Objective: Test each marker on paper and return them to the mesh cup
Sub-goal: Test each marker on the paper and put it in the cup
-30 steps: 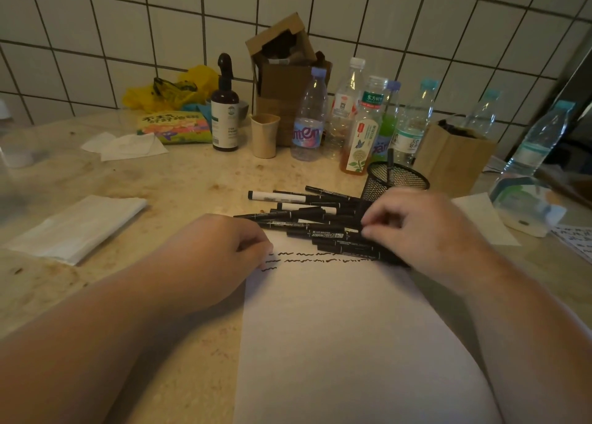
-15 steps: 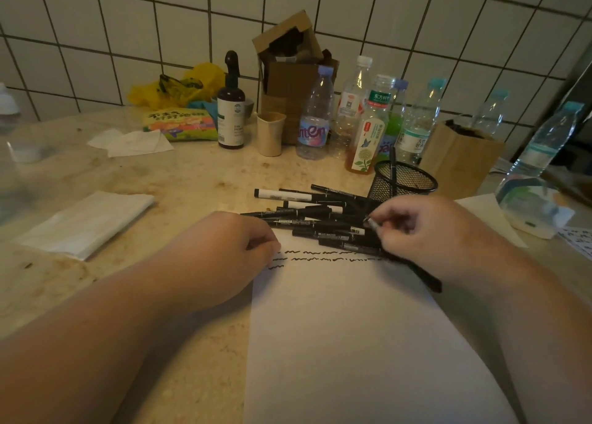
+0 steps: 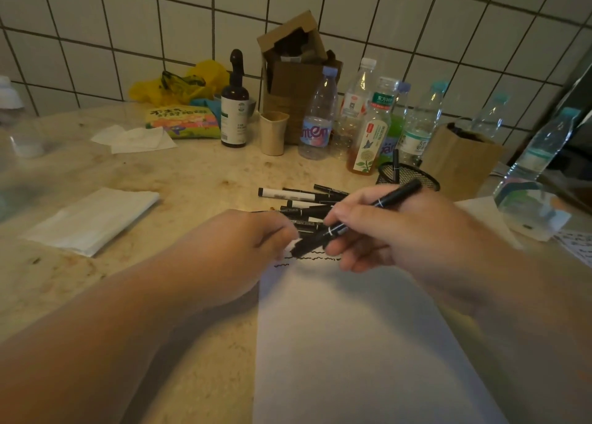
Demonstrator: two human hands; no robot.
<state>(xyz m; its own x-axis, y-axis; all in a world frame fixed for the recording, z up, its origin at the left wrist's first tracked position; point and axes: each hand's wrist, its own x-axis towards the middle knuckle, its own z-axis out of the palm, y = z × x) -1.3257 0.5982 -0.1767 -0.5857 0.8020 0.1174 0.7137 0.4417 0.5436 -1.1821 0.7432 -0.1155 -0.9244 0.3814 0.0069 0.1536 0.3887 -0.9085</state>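
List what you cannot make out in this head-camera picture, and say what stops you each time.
- Cap end of the held marker, head view: motion blur beside the left hand; capped or not, cannot tell.
- Marker pile: right hand covers part, so no count.
- Mesh cup contents: dark mesh hides all but one marker.
- Squiggles on the paper: hands cover some.

black marker (image 3: pixel 368 212) aslant over squiggled paper (image 3: pixel 358 343), mesh cup (image 3: pixel 413 175) beyond

Head camera looking forward and down over a counter

It is sitting close above the paper (image 3: pixel 352 343) in the near foreground, facing the far tiled wall (image 3: pixel 416 22), with both forearms reaching in from the near edge; wide-angle bending is curving the edges.
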